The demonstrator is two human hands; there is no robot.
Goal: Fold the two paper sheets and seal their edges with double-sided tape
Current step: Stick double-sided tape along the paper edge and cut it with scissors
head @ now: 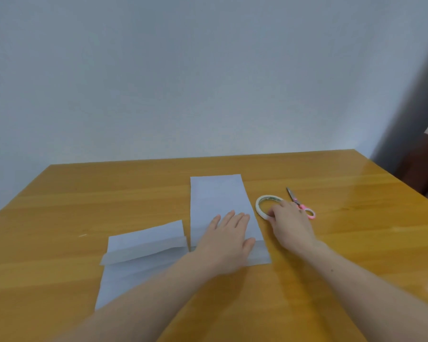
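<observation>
Two folded white paper sheets lie on the wooden table [84,193]. The right sheet [218,196] is a tall narrow strip in the middle; my left hand [227,238] presses flat on its near part with straight fingers. The left sheet [139,253] lies partly under my left forearm, with a raised fold across it. A white roll of double-sided tape [262,206] lies flat just right of the tall sheet. My right hand [289,223] grips the near rim of the roll between thumb and fingers.
Small scissors with pink handles [300,204] lie right behind my right hand, blades pointing away. The table's far edge meets a pale wall. A dark doorway or piece of furniture [420,156] stands past the table's right corner.
</observation>
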